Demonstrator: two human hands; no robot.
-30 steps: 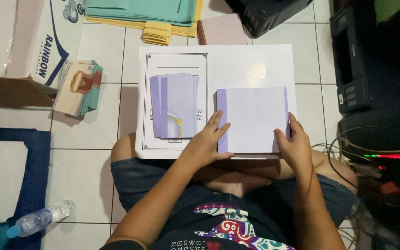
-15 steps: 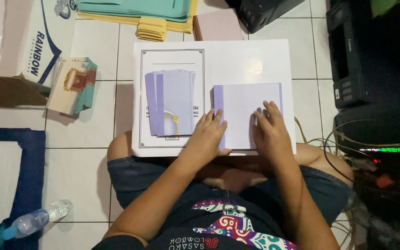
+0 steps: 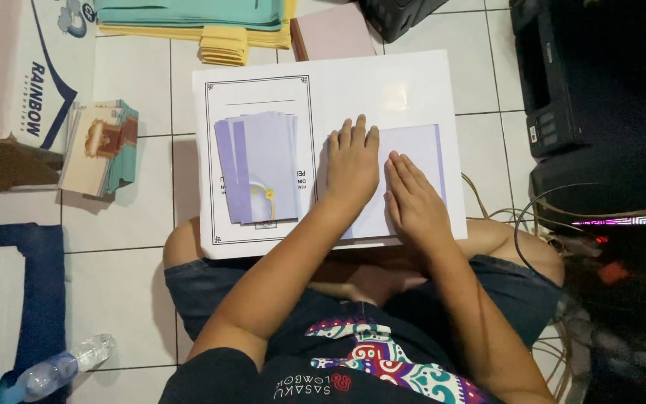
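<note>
White tiled floor (image 3: pixel 136 82), seen from above; seated cross-legged there, a white board (image 3: pixel 413 82) resting across the lap. Lying on the board's right half, a lilac sheet (image 3: pixel 420 153), both hands pressed flat on top. Left hand (image 3: pixel 351 166) spread palm-down over the sheet's left part, fingers straight and slightly apart, clamped on nothing. Right hand (image 3: pixel 411 200) flat just beside it, fingers together, angled toward the upper left, likewise closed on nothing. Much of the sheet hidden under the two hands, only its right strip and lower edge left showing.

On the board's left half, a printed page with a thin black frame (image 3: pixel 259 93), and inside that frame a fanned stack of lilac sheets (image 3: pixel 256 168), near the left hand but apart from it.

Left of the board, on the floor, a small pile of cards (image 3: pixel 100 150) with a brown and teal picture. Further left, a carton (image 3: pixel 9 90), its inside not visible. Above, teal and yellow paper stacks (image 3: pixel 203 19) and a pink pad (image 3: pixel 334 34). At right, black printers (image 3: pixel 585 97) with tangled cables (image 3: pixel 517 217) close to the knee. Lower left, a plastic bottle (image 3: pixel 61 370) lying on its side beside a blue mat (image 3: pixel 35 299).
</note>
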